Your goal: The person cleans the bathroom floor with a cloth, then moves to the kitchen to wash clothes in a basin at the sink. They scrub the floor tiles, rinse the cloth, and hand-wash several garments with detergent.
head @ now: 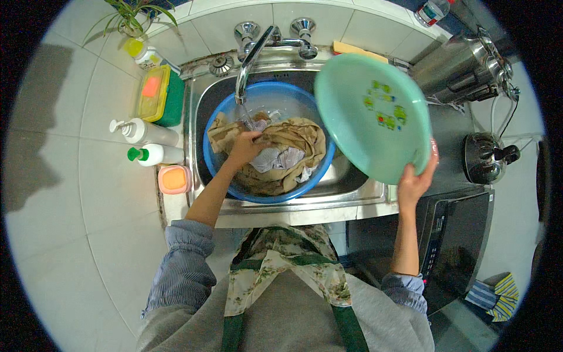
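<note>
A blue plastic basin (269, 199) stands in the stainless steel sink (352, 178), with wet brown and pale striped cloths (303, 132) heaped inside. My left hand (247, 148) rests on the cloth near the basin's middle; its fingertips are partly hidden, so whether they grip the fabric cannot be told. Water appears to run from the chrome faucet (253, 57) just above that hand. With my right hand (415, 180) I hold a light green plastic basin (374, 127) by its lower right rim. It is tilted, with a printed pattern on its bottom, and overlaps the blue basin's right side.
Left of the sink stand pump bottles (160, 155), a pink soap box (175, 179) and a green-and-yellow container (173, 99). To the right are a large metal pot (457, 66), a steel kettle (483, 160) and a black appliance (462, 233). A yellow item (358, 51) lies behind the green basin.
</note>
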`<control>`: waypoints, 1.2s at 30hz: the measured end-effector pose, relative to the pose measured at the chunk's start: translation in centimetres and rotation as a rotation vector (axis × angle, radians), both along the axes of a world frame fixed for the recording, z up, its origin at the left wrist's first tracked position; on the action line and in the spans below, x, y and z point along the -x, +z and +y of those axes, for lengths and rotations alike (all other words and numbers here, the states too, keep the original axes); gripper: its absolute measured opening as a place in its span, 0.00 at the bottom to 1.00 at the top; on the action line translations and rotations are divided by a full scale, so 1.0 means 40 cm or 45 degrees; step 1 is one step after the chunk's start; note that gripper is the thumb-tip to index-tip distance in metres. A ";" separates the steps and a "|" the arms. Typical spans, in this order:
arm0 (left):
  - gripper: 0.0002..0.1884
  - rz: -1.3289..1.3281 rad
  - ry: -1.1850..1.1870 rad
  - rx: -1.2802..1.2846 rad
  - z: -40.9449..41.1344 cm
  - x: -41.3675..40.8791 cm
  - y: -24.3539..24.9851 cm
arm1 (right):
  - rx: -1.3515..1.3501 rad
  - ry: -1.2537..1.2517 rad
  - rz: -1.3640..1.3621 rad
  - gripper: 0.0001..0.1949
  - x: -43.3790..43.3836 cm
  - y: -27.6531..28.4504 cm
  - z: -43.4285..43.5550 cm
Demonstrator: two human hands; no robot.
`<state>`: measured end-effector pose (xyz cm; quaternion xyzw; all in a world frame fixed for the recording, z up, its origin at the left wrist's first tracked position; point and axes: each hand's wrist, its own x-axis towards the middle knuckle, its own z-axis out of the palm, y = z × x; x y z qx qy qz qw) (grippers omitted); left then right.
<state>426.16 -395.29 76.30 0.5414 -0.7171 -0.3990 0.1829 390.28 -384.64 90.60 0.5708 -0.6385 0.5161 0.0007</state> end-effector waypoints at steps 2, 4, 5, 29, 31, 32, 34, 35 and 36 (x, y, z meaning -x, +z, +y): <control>0.16 0.148 0.071 -0.013 -0.002 0.031 0.075 | -0.044 -0.262 -0.410 0.28 0.125 -0.044 0.015; 0.15 0.173 0.273 0.035 0.001 0.041 0.101 | -0.021 -0.381 -0.859 0.28 0.194 -0.054 0.009; 0.15 0.185 0.374 0.058 0.003 0.044 0.111 | 0.007 -0.425 -0.984 0.28 0.225 -0.056 0.006; 0.45 -0.220 -0.032 0.558 0.058 0.107 0.253 | -0.831 0.674 -1.342 0.14 -0.260 -0.304 -0.155; 0.41 -0.104 0.128 0.313 0.123 0.116 0.195 | -0.947 0.628 -1.593 0.14 -0.270 -0.303 -0.147; 0.40 -0.082 0.178 0.174 0.137 0.123 0.162 | -0.961 0.612 -1.690 0.14 -0.280 -0.297 -0.146; 0.34 0.083 0.264 0.080 0.153 0.153 0.148 | -0.971 0.658 -1.791 0.15 -0.292 -0.271 -0.140; 0.30 0.217 0.302 0.126 0.159 0.166 0.143 | -0.990 0.683 -1.772 0.16 -0.296 -0.257 -0.135; 0.25 0.350 0.334 0.170 0.164 0.173 0.142 | -1.008 0.703 -1.757 0.16 -0.298 -0.236 -0.129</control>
